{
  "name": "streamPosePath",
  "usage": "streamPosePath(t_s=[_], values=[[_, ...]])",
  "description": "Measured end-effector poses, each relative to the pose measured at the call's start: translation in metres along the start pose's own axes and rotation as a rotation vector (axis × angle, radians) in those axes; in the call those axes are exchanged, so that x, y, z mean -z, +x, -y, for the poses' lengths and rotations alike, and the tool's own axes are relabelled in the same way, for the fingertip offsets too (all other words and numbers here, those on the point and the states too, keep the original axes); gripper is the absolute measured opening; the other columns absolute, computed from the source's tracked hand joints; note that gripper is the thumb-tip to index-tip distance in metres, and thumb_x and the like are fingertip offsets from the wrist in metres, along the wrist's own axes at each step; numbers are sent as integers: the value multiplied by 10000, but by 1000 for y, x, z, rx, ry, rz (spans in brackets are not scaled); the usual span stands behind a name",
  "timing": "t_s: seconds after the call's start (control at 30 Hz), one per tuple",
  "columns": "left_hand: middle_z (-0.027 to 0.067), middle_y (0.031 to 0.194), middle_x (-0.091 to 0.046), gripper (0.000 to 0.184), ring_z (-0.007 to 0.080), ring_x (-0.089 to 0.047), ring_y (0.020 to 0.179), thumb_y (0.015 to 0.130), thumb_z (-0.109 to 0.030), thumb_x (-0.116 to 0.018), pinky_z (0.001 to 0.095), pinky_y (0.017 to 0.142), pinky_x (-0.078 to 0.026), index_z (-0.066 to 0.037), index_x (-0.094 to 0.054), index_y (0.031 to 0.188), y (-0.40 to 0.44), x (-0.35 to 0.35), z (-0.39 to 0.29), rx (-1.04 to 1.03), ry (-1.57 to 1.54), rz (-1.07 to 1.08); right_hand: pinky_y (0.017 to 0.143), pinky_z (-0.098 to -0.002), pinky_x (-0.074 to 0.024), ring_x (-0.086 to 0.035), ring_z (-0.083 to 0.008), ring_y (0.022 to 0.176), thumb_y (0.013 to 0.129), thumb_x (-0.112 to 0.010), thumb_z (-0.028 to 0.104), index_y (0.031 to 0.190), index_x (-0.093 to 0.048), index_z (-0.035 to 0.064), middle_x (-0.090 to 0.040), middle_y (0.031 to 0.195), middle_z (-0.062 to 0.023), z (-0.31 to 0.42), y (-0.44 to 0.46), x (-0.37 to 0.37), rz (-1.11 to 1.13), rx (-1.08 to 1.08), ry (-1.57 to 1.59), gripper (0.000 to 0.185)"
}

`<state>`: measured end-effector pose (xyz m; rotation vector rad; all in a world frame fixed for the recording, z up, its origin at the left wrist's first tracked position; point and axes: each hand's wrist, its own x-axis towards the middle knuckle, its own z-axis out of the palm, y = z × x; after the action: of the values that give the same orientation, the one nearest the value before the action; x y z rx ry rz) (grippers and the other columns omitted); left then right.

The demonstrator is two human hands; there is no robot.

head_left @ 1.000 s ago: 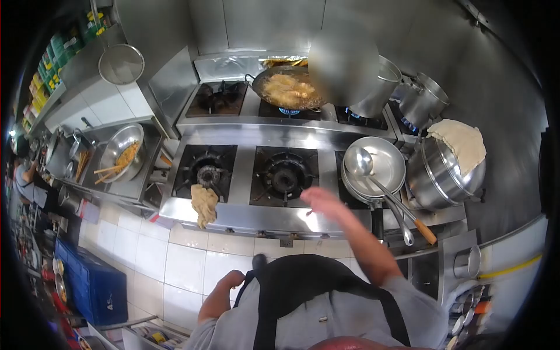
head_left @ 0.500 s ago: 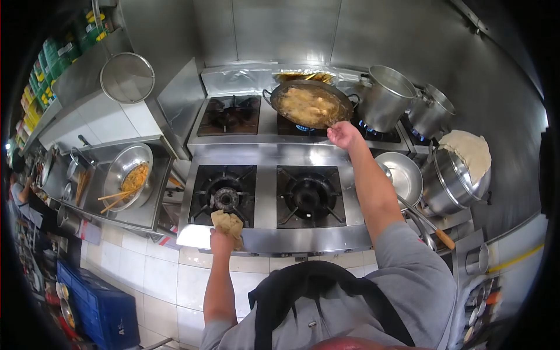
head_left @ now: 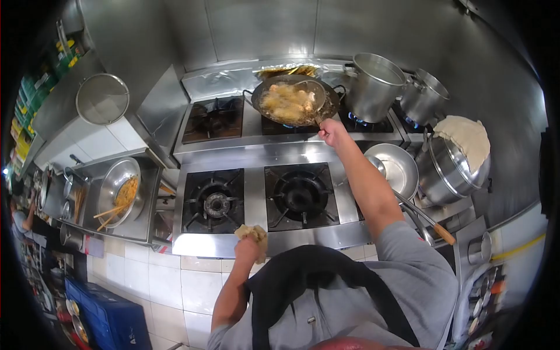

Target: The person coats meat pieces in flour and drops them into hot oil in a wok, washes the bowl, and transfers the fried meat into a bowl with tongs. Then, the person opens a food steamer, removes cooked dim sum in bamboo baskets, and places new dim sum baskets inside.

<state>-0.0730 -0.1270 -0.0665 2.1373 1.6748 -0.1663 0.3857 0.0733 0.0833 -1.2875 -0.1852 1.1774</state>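
My right hand (head_left: pixel 331 132) is closed round the handle of a strainer (head_left: pixel 311 94) at the front rim of the black wok (head_left: pixel 262 115). The strainer's round head lies in the wok's bubbling oil, beside pale golden pieces of food (head_left: pixel 284 100). Blue flame shows under the wok. My left hand (head_left: pixel 247 251) grips a beige cloth (head_left: pixel 257 234) at the front edge of the stove (head_left: pixel 204 244), in front of the two near burners.
Two tall pots (head_left: pixel 377 87) stand over flames at the back right. Nested pans (head_left: pixel 403 169) with ladles and a large steel pot (head_left: pixel 446 175) sit on the right. At left are a steel bowl (head_left: pixel 109 191) of food, a hanging sieve (head_left: pixel 102 98) and a person (head_left: pixel 26 219).
My left hand has taken the cloth from the stove's edge and moved right with it. My right hand has reached to the wok, and the strainer's head now shows in the oil.
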Motion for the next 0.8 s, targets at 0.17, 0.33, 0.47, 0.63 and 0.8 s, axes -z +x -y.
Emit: streamPosePath(t_s=[0.17,0.33,0.47,0.63,0.8], values=[[241,1109,-679,352,392,-679,1030,849,-183,-571,480,888,-538,-61,-601,1178,-3,11,-8,-14,-21,4,371,-302,-302,-400,-169,510,827,-447,-97,912,-513,-21,-476,817,-119,15,-17,19,-70,122,-133,132],[247,1178,-658,399,391,-669,1067,866,-196,-559,473,923,-526,-47,-553,1237,3,8,-12,22,31,58,360,-354,-269,-424,-197,440,828,-477,-66,793,-541,-18,-475,682,-110,35,-46,30,-87,211,-294,87],[215,1232,-622,437,364,-662,1094,865,-224,-636,450,919,-535,-59,-535,1256,5,7,-12,41,67,101,363,-365,-285,-436,-208,417,802,-506,-46,744,-540,-10,-468,619,-108,44,-45,33,-148,254,-406,77],[218,1195,-640,426,369,-667,1079,860,-219,-640,453,909,-538,-49,-532,1235,8,-1,-8,54,70,112,358,-392,-290,-460,-230,411,765,-495,-63,737,-550,-57,-496,617,-136,32,-39,34,-136,349,-343,62],[224,1199,-636,402,390,-660,1072,870,-194,-612,473,905,-532,-38,-530,1231,-1,7,-9,11,5,81,354,-401,-313,-477,-247,404,753,-507,-64,697,-555,-59,-475,556,-115,19,-35,37,-110,475,-410,74]])
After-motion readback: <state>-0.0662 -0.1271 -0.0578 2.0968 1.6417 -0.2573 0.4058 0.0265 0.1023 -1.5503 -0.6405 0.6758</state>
